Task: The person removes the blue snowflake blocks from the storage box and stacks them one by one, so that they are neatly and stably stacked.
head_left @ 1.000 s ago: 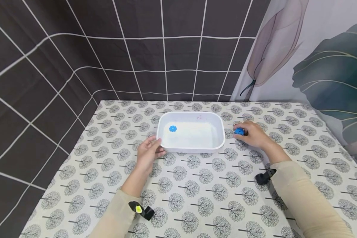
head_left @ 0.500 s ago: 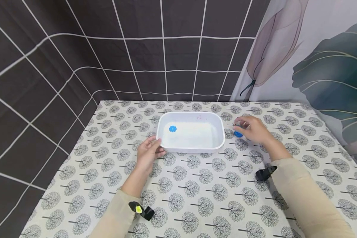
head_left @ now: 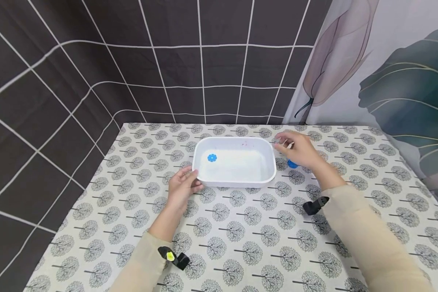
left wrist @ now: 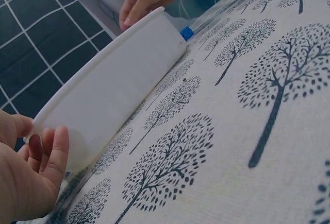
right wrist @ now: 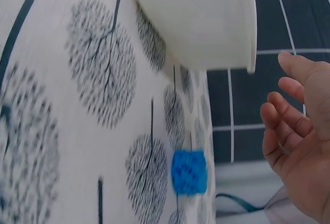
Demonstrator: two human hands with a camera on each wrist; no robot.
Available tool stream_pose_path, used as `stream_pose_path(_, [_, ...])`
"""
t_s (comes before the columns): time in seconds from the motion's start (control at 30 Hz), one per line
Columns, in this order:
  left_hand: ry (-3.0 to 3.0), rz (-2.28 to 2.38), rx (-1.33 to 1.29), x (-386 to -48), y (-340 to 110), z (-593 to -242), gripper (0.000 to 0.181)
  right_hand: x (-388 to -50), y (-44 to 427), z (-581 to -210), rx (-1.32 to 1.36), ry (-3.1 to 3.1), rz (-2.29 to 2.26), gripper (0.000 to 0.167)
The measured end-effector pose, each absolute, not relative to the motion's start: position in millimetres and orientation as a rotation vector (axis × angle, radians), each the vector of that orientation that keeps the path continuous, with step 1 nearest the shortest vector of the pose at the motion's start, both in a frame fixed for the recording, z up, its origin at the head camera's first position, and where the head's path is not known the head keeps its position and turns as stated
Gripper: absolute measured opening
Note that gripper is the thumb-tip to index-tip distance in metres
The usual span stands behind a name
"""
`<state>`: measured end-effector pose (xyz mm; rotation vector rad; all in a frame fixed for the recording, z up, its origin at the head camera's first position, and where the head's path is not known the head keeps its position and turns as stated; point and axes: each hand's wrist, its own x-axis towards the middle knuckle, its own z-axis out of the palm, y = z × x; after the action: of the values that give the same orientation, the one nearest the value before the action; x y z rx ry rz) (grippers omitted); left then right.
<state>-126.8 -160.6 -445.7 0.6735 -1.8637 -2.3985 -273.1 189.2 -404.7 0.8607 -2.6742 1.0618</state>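
Note:
A white plastic tub [head_left: 233, 183] stands on the table. My left hand [head_left: 182, 187] holds its near left corner, thumb at the rim and fingers against the outer wall, as the left wrist view [left wrist: 36, 172] also shows. Flat on the tub's floor, toward the left, lies a blue notched disc [head_left: 212, 157]. To the right of the tub, a blue knobbly piece [right wrist: 189, 172], perhaps stacked discs, sits on the cloth, partly hidden by my right hand in the head view. My right hand [head_left: 297, 149] hovers by the tub's right rim, fingers loosely bent and holding nothing.
A cloth with a tree print [head_left: 241, 239] covers the table. Behind it hangs a dark curtain with white grid lines [head_left: 222, 65], and a leaf-patterned curtain [head_left: 405, 93] is at the right. Each forearm wears a black strap mount.
My right hand has let go of the blue piece, leaving it on the cloth, and has moved left and away from me to the tub's right rim. The left hand and tub stay put.

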Motion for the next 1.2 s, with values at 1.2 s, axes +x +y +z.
stream_pose_path(1.2, [-1.822,-2.401,0.662,-127,-160,-447,0.043,-271,86,-417,1.158,-2.738,1.052,0.033])
